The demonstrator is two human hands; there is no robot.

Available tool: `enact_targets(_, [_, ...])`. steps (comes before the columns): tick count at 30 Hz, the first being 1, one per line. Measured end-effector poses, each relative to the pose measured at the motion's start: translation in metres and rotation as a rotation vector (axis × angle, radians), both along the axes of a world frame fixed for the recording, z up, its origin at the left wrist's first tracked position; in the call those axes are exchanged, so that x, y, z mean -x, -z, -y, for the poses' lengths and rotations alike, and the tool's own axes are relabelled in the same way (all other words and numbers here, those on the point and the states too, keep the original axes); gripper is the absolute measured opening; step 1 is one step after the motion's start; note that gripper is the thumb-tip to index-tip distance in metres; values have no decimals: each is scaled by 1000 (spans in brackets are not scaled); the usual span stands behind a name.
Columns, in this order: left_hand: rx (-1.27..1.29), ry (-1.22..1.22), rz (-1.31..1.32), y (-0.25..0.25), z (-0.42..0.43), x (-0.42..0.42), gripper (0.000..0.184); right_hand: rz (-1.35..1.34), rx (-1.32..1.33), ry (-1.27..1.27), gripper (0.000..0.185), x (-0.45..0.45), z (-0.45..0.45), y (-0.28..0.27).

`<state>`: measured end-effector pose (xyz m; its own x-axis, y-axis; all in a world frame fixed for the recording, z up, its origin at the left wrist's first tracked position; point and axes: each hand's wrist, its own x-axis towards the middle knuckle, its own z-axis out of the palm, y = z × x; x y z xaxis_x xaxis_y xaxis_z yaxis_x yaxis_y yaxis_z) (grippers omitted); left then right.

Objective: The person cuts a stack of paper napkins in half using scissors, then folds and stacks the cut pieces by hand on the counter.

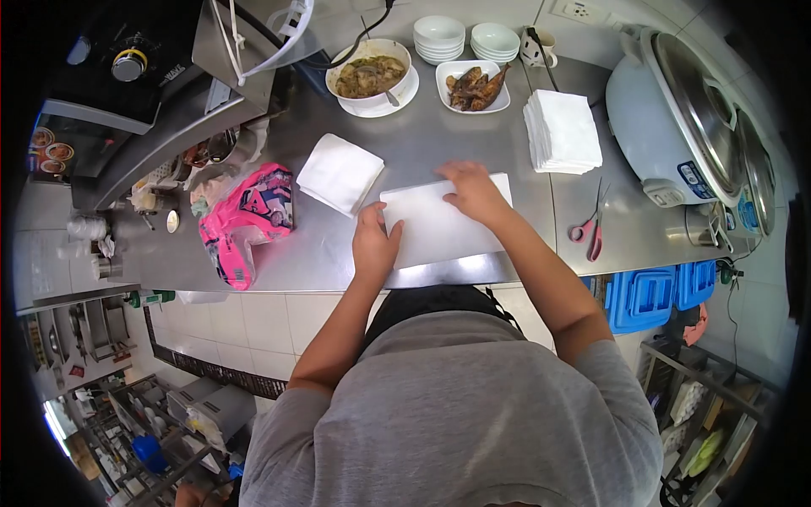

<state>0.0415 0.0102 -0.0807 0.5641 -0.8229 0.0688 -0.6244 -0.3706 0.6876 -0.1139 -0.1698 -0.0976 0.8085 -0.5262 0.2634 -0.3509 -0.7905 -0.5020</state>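
White paper napkins [435, 232], unfolded into a wide rectangle, lie on the steel counter in front of me. At their left edge, my left hand [376, 243] grips the side, thumb over the top and fingers along the edge. My right hand [475, 194] rests on the far right part with its fingers spread. Just beyond my left hand is a folded white napkin stack [340, 173]. A taller napkin stack [563, 131] stands at the right. Scissors with pink handles [589, 228] lie to the right of my right forearm.
A pink plastic package [249, 221] lies on the left. At the back are a bowl of food [372, 78], a dish of fried fish [475, 87], stacked bowls [439, 38] and a mug [539, 49]. A large rice cooker [667, 127] stands right; blue bins [642, 300] are below.
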Motion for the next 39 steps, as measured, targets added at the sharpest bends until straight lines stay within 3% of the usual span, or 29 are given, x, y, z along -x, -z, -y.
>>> enact_targets(3, [20, 11, 6, 0, -5, 4, 42, -437, -85, 24, 32, -22, 5, 5])
enact_targets(9, [64, -44, 63, -1, -25, 9, 40, -505, -103, -113, 27, -23, 19, 10])
enact_targets(12, [69, -102, 27, -7, -39, 14, 39, -445, -427, -71, 30, -10, 26, 5])
enact_targets(14, [90, -102, 27, -9, -48, 15, 40, -317, -751, 93, 32, 10, 25, 5])
enact_targets(18, [65, -73, -71, -12, -62, 10, 36, 155, -1459, 411, 37, 54, 12, 13])
enact_targets(23, [71, 92, -137, -9, -77, -11, 37, 635, -1549, 758, 37, 80, -68, 40])
enact_targets(27, [17, 171, -258, -8, -101, -32, 36, 998, -1629, 960, 37, 48, -138, 40])
enact_targets(30, [-11, 212, -265, -1, -129, -48, 35, 1100, -1502, 1095, 35, 19, -165, 43])
enact_targets(35, [-56, 230, -339, 21, -169, -61, 33, 1107, -1512, 1146, 28, 10, -195, 38])
enact_targets(39, [-164, 295, -328, 51, -200, -79, 30, 622, -1758, 896, 37, 26, -219, 35])
